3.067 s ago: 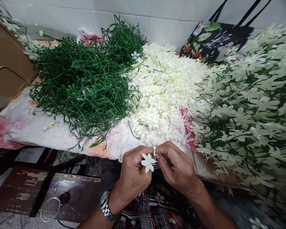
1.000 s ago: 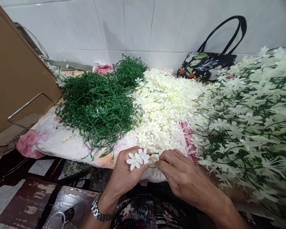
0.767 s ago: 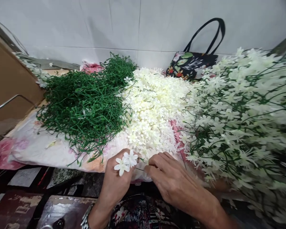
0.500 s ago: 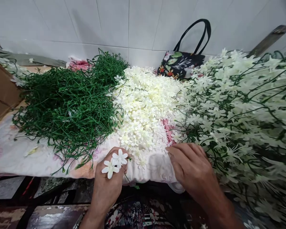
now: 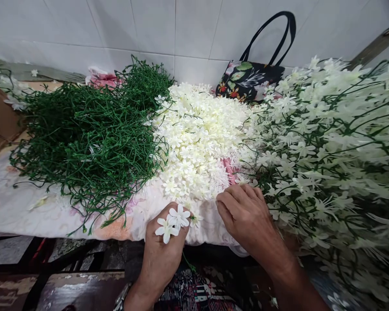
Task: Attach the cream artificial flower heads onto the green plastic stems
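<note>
My left hand (image 5: pixel 165 246) is closed around a green-stemmed artificial flower sprig, whose two white blossoms (image 5: pixel 172 223) stick out over the knuckles. The lower end of its stem (image 5: pixel 189 264) hangs below the fist. Just to the right, my right hand (image 5: pixel 246 216) has its fingers pinched together near the front of the cloth; whatever is between them is hidden. Ahead of both hands lies a heap of loose white flower heads (image 5: pixel 194 142). Thin white stamens (image 5: pixel 218 183) are bunched at its near right side.
Green bare stems (image 5: pixel 94 138) are piled on the left. On the right, white-flowered sprays (image 5: pixel 327 151) rise high beside my right forearm. A black floral handbag (image 5: pixel 249 82) leans at the tiled wall (image 5: pixel 194 34). Patterned cloth (image 5: pixel 52 216) covers the surface; a cardboard box (image 5: pixel 1 116) stands far left.
My left hand, with the flower sprig, has moved right. My right hand has shifted left and slightly up, so the hands are closer together. The view has tilted slightly.
</note>
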Demonstrator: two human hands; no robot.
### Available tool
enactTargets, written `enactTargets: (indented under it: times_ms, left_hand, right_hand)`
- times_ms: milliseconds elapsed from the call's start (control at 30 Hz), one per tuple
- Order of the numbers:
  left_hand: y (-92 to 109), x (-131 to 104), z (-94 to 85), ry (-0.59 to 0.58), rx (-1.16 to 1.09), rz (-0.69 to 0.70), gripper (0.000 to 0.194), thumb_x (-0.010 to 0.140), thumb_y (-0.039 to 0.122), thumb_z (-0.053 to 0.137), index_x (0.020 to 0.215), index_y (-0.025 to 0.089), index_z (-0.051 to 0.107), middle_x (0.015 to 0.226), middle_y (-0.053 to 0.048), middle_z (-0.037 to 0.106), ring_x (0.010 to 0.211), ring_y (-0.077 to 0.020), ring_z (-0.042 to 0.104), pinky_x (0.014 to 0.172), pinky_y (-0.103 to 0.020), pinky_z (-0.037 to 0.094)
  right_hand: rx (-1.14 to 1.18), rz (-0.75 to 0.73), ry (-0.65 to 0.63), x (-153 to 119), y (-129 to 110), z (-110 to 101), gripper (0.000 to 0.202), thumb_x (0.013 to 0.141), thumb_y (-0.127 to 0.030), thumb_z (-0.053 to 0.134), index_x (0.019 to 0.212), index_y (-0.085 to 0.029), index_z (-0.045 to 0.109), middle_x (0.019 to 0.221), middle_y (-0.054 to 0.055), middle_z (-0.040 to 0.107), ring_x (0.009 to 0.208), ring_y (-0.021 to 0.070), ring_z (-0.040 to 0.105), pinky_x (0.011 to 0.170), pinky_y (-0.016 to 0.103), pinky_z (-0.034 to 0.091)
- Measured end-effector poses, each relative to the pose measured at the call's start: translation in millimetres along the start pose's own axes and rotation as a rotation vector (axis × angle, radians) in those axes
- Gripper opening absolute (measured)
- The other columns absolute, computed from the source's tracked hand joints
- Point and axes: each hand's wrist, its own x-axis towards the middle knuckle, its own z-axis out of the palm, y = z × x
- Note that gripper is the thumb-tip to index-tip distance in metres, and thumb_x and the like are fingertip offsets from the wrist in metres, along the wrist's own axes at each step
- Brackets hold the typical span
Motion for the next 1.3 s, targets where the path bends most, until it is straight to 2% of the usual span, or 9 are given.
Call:
enactTargets:
  times_ms: [200,400,600,767,933,1067,1167,1300]
  left_hand:
    - [0.9,0.0,3.2,0.01,-0.069,-0.045,0.011,0.067,0.024,0.071,0.064,0.014,0.066,0.056,0.001,0.055,0.052,-0.0113,0.047,0.05,-0.021,0.037]
    - [-5.7,-0.5,0.6,0.025,-0.127,-0.034,0.011,0.065,0.023,0.074,0.061,0.015,0.066,0.055,0.002,0.053,0.053,-0.0107,0.047,0.052,-0.021,0.038]
    - [5.1,1.9,1.6,-0.012,-0.135,0.003,0.004,0.063,0.019,0.073,0.062,0.015,0.072,0.056,0.002,0.052,0.052,-0.0097,0.046,0.05,-0.02,0.035]
    - [7.2,1.6,0.3,-0.029,-0.178,-0.067,0.005,0.061,0.02,0.073,0.061,0.015,0.072,0.058,0.002,0.052,0.052,-0.009,0.045,0.049,-0.02,0.034]
    - [7.3,-0.7,-1.0,-0.081,-0.236,-0.133,0.002,0.06,0.016,0.071,0.06,0.015,0.07,0.056,0.002,0.055,0.053,-0.0092,0.046,0.051,-0.02,0.036]
    - [12.2,-2.4,-2.1,-0.177,-0.233,-0.109,0.006,0.067,0.019,0.069,0.062,0.015,0.069,0.055,0.003,0.051,0.051,-0.0082,0.042,0.05,-0.02,0.035]
    - [13.6,-3.6,-3.8,-0.253,-0.227,-0.037,0.011,0.072,0.02,0.068,0.062,0.016,0.067,0.057,0.004,0.05,0.053,-0.008,0.04,0.05,-0.02,0.033]
    - [11.9,-5.7,-5.9,-0.295,-0.207,0.02,0.014,0.077,0.021,0.066,0.063,0.016,0.065,0.06,0.003,0.049,0.055,-0.0084,0.04,0.051,-0.02,0.033]
  right_hand:
    - [0.246,0.052,0.059,-1.9,1.2,-4.6,0.018,0.086,-0.009,0.046,0.071,-0.018,0.051,0.067,0.002,0.055,0.066,0.0151,0.049,0.068,0.03,0.037]
    - [0.291,0.041,0.156,0.3,1.9,-7.3,0.014,0.085,-0.009,0.046,0.092,-0.017,0.056,0.075,0.004,0.061,0.073,0.0172,0.056,0.071,0.03,0.045]
    - [0.431,0.073,0.138,3.1,3.3,-17.6,0.012,0.084,-0.008,0.049,0.082,-0.018,0.055,0.075,0.003,0.059,0.069,0.0128,0.056,0.066,0.025,0.045]
    - [0.597,0.191,0.117,1.9,3.6,-27.4,0.011,0.084,-0.01,0.051,0.08,-0.02,0.055,0.074,0.0,0.058,0.066,0.0107,0.054,0.062,0.022,0.043]
    - [1.0,0.3,0.079,2.0,-12.7,-34.1,0.007,0.084,-0.015,0.055,0.081,-0.02,0.058,0.073,0.001,0.058,0.068,0.0126,0.056,0.059,0.023,0.046]
    - [1.316,0.346,0.043,4.5,-34.0,-30.6,0.006,0.084,-0.017,0.057,0.079,-0.019,0.059,0.072,0.001,0.058,0.065,0.0111,0.055,0.056,0.021,0.046]
    - [1.367,0.323,0.06,4.5,-44.2,-24.1,0.006,0.084,-0.017,0.058,0.078,-0.019,0.059,0.073,0.0,0.058,0.067,0.0106,0.055,0.059,0.021,0.046]
    - [1.295,0.282,0.095,1.4,-47.8,-16.6,0.007,0.085,-0.015,0.057,0.08,-0.019,0.059,0.074,-0.001,0.057,0.069,0.0094,0.054,0.062,0.021,0.045]
